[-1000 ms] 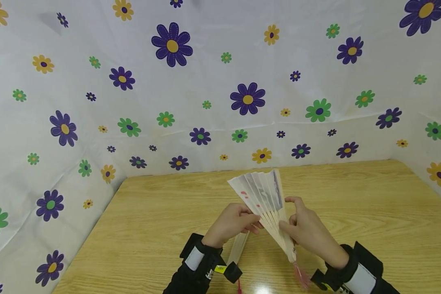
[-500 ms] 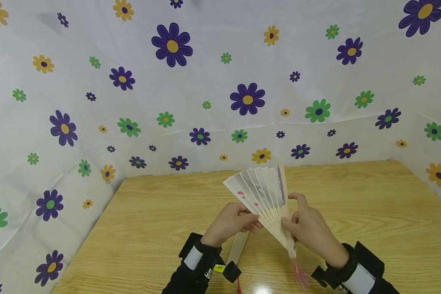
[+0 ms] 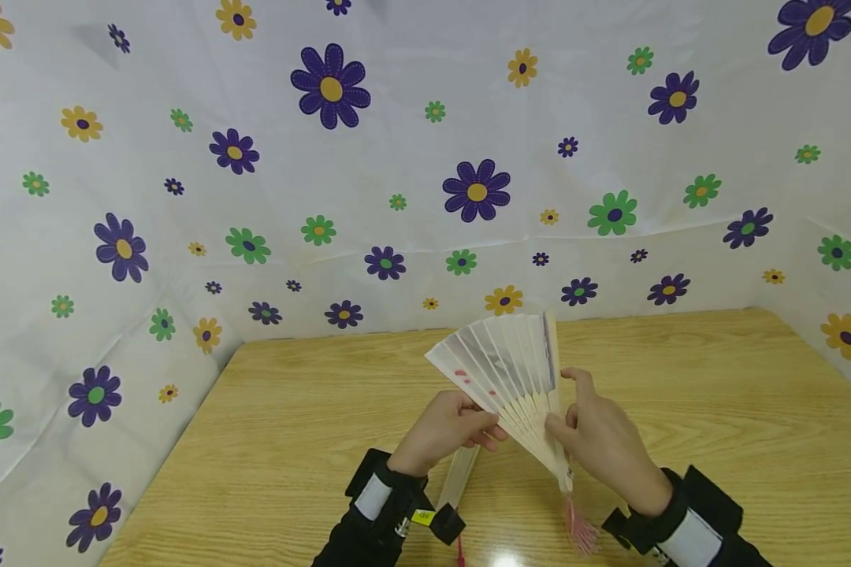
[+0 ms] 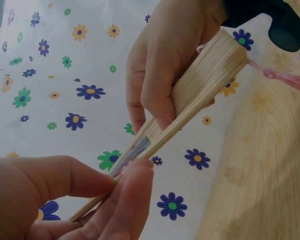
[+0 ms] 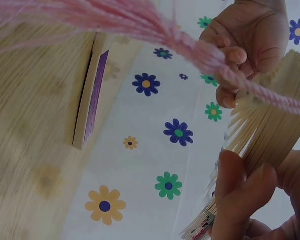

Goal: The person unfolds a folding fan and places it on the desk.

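A folding fan (image 3: pixel 503 358), partly spread, is held up over the table in both hands. Its pale leaf carries grey and red painting, and a pink tassel (image 3: pixel 580 528) hangs from the pivot end. The left hand (image 3: pixel 450 433) pinches the outer left stick between thumb and fingers. On the opposite side, the right hand (image 3: pixel 603 441) grips the right-hand sticks with its thumb in front, index finger raised along the edge. The left wrist view shows the wooden ribs (image 4: pixel 205 75) edge-on between the hands. Beneath the left forearm lies a second fan (image 3: pixel 459 476), folded, partly hidden.
The wood-grain table (image 3: pixel 312 394) extends around the hands. Behind and beside it hangs a white cloth (image 3: pixel 397 150) printed with purple, yellow and green flowers. A thin red tassel (image 3: pixel 461 551) shows at the front edge of view.
The fan has spread wider: its right edge has swung rightward and upright as the right hand moved slightly right and up. The left hand has barely moved, and the folded fan lies still.
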A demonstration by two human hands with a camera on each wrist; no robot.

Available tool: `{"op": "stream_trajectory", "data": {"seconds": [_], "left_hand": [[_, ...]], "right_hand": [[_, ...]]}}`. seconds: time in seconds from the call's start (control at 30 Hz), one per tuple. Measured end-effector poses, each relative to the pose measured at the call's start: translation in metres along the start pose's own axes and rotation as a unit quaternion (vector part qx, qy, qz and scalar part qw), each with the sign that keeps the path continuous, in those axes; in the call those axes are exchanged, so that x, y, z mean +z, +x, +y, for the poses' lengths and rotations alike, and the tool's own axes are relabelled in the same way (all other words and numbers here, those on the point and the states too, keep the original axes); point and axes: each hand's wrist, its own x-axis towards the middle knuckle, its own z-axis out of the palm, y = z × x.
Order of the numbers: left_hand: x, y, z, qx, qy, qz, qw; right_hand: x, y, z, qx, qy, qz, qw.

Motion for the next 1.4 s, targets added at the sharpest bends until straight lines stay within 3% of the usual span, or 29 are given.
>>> {"op": "stream_trajectory", "data": {"seconds": [0.3, 0.73, 1.4], "left_hand": [[0.0007, -0.0015, 0.0014, 0.001, -0.001, 0.005, 1.0000], [0.0002, -0.0010, 0.0004, 0.007, -0.022, 0.016, 0.9996], [-0.0053, 0.0000, 0.0008, 0.013, -0.035, 0.023, 0.9990]], "right_hand": [[0.0001, -0.0004, 0.0013, -0.007, -0.018, 0.020, 0.9996], [0.0020, -0.0014, 0.0033, -0.062, -0.035, 0.051, 0.9962], [-0.0058, -0.0001, 0.0054, -0.053, -0.038, 0.072, 0.9953]]}}
